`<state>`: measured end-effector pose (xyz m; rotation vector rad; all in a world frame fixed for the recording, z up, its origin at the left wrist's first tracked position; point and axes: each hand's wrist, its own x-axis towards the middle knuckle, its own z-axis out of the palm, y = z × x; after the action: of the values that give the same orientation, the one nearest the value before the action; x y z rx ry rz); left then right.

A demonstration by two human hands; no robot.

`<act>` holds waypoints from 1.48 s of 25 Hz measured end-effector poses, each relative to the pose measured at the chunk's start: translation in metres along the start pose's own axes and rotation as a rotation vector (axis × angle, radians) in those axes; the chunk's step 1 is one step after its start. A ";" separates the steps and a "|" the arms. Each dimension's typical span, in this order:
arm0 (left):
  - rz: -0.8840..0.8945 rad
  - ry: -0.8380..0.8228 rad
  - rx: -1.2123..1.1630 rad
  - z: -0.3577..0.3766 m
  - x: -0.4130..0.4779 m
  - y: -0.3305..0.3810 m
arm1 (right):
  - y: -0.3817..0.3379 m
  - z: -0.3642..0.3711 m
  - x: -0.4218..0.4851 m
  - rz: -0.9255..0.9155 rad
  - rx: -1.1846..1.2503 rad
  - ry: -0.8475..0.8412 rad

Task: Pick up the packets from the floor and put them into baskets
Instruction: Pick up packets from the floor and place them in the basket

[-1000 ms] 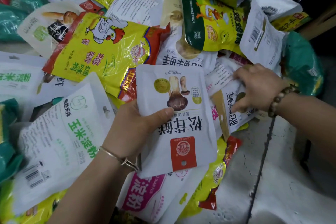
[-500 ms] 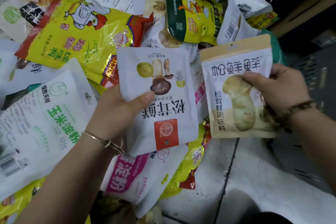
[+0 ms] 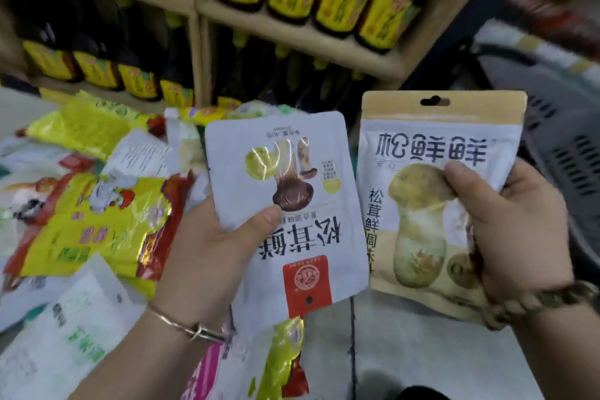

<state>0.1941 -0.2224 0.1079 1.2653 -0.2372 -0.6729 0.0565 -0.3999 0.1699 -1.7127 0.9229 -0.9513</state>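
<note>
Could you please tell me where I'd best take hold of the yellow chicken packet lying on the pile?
Probably pinch its red end, coming from the right. The yellow chicken packet lies roughly flat on top of the pile, and that thin end looks uncovered.

Single head-worn wide-angle view, facing forward and down, floor (image 3: 422, 354) near, shelf (image 3: 292, 32) ahead
</note>
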 end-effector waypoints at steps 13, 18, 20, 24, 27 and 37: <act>0.022 -0.533 0.183 0.247 0.027 0.081 | -0.051 -0.206 0.072 -0.039 -0.068 0.301; 0.013 -0.499 0.354 0.326 0.048 0.052 | -0.006 -0.256 0.118 0.064 -0.149 0.250; 0.033 -0.469 0.507 0.352 0.056 0.034 | 0.018 -0.267 0.142 0.144 -0.253 0.188; -0.028 -0.423 0.924 0.394 0.065 -0.005 | 0.078 -0.273 0.181 0.356 -0.641 -0.010; -0.151 -0.359 1.187 0.409 0.077 -0.036 | 0.126 -0.265 0.191 0.514 -0.771 -0.121; -0.767 -0.224 1.366 0.372 0.081 -0.162 | 0.250 -0.244 0.159 1.123 -0.294 -0.219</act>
<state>0.0109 -0.5893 0.0553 2.6505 -0.4279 -1.4151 -0.1367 -0.6992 0.0267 -1.1567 1.6374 0.1191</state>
